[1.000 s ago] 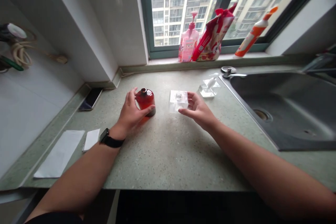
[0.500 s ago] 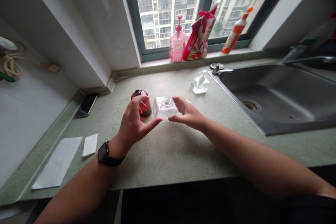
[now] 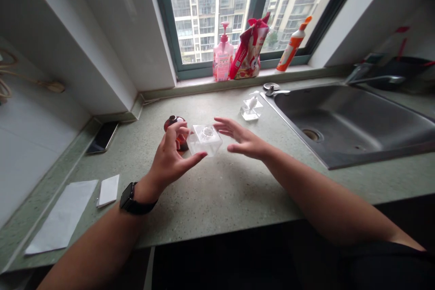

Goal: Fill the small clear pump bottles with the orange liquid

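My left hand (image 3: 169, 159), with a black watch on the wrist, grips a clear square glass bottle (image 3: 205, 140) above the counter, thumb under its front edge and fingers on its left side. To the bottle's right, my right hand (image 3: 243, 140) has its fingers stretched out and holds nothing; the fingertips are close to the bottle. Behind my left fingers a small red round bottle (image 3: 172, 123) stands on the green speckled countertop (image 3: 224, 190), partly hidden.
A clear pump cap piece (image 3: 250, 109) lies near the steel sink (image 3: 343, 118). A phone (image 3: 102, 137) and two white papers (image 3: 108, 190) lie at the left. On the windowsill stand a pink pump bottle (image 3: 222, 57), a red bag (image 3: 249, 48) and an orange bottle (image 3: 292, 45).
My left hand left the red bottle and took the clear bottle. My right hand brought the clear bottle leftward, then let go and opened. The view shifted right.
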A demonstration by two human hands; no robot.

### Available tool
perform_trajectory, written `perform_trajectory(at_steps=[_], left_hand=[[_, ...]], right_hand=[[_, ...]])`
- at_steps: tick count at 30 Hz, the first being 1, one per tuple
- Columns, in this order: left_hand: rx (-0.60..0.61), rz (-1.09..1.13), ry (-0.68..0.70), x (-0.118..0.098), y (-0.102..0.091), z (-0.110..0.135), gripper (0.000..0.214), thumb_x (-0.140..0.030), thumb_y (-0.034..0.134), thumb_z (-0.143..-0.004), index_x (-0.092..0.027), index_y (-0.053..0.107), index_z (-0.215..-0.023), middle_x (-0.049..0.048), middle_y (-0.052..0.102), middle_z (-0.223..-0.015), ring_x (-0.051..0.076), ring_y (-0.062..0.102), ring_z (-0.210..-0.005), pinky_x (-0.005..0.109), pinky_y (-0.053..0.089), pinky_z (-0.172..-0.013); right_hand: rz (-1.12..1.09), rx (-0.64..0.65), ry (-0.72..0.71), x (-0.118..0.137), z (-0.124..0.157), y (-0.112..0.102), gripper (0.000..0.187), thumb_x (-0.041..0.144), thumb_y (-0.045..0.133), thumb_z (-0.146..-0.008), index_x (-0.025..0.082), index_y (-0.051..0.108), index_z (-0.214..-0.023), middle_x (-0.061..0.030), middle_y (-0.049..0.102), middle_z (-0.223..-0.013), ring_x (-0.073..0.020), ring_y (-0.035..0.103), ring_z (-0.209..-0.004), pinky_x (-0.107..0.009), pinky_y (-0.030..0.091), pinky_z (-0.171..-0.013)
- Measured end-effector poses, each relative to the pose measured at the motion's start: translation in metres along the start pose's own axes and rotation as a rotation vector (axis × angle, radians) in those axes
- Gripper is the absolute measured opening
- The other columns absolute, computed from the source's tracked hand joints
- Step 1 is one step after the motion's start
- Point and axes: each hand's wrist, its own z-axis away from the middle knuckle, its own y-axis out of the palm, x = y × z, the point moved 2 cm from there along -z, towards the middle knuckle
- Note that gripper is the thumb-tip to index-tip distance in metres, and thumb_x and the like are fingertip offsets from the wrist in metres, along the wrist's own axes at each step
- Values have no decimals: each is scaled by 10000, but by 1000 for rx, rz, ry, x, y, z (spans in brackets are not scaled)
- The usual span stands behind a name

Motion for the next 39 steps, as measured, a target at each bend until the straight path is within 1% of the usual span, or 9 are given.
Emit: perform_trajectory(at_steps=[3, 6, 9, 14, 18, 23, 25, 34, 39], left_hand=[[-11, -75, 15, 1, -2, 0, 860, -571, 915, -860, -291, 443, -1522, 83, 725, -1253, 250, 744, -1061, 434, 671, -922], [-2, -176, 76, 1, -1, 1, 890, -554, 928, -852, -289, 429, -1540, 92, 737, -1247, 291, 747, -1125, 505, 652, -1008], [22, -235, 122, 2, 2, 2, 863, -536, 927, -860, -283, 441, -1528, 106, 745, -1247, 316, 745, -1168, 530, 636, -1037], [22, -269, 132, 2, 3, 2, 828, -549, 920, -865, -281, 463, -1502, 112, 752, -1253, 320, 746, -1167, 523, 634, -1029], [13, -285, 137, 0, 2, 2, 818, -554, 920, -866, -268, 471, -1486, 124, 759, -1268, 327, 748, -1163, 528, 634, -1029], [24, -328, 143, -1, 1, 1, 797, -594, 908, -865, -264, 490, -1458, 117, 773, -1232, 334, 756, -1144, 514, 643, -997], [35, -340, 142, -2, 1, 1, 787, -604, 904, -867, -264, 497, -1449, 106, 779, -1195, 321, 768, -1113, 485, 648, -968], [86, -382, 166, 1, 3, 2, 810, -635, 885, -874, -246, 507, -1476, 116, 792, -1160, 310, 788, -1049, 422, 652, -850], [102, -437, 211, 4, 4, 2, 818, -658, 855, -895, -235, 499, -1498, 128, 791, -1168, 313, 778, -1032, 425, 643, -852]], right_hand=[[214, -227, 39, 3, 0, -31, 635, 777, 606, -991, 302, 672, -1407, -121, 755, -1386, -313, 685, -1360, -549, 540, -1172], [697, -361, 143, -6, 2, -52, 440, 632, 676, -987, 244, 758, -1176, -140, 787, -1214, -336, 734, -1163, -569, 570, -1069], [965, -280, 287, -27, 3, -58, 327, 553, 771, -916, 253, 774, -1047, -133, 783, -1116, -345, 722, -1079, -536, 588, -959], [934, -226, 350, -45, 3, -58, 197, 442, 817, -843, 263, 740, -872, -111, 764, -994, -304, 700, -956, -469, 587, -851], [844, -268, 326, -32, 0, -62, 211, 412, 773, -864, 250, 743, -995, -98, 777, -1058, -284, 720, -997, -475, 595, -921], [305, -171, 216, 0, -2, -60, 440, 565, 864, -799, 233, 733, -1057, -64, 766, -1016, -241, 720, -943, -477, 594, -957], [215, -115, 196, 10, -1, -60, 472, 566, 907, -763, 227, 735, -1043, -51, 760, -992, -223, 709, -914, -459, 590, -934], [389, -91, 79, 20, 1, -63, 402, 556, 873, -806, 238, 776, -1032, -55, 776, -1011, -245, 725, -992, -497, 574, -1028], [573, -74, -41, 31, 4, -55, 257, 440, 808, -872, 254, 780, -1048, -58, 802, -1028, -251, 736, -970, -457, 586, -942]])
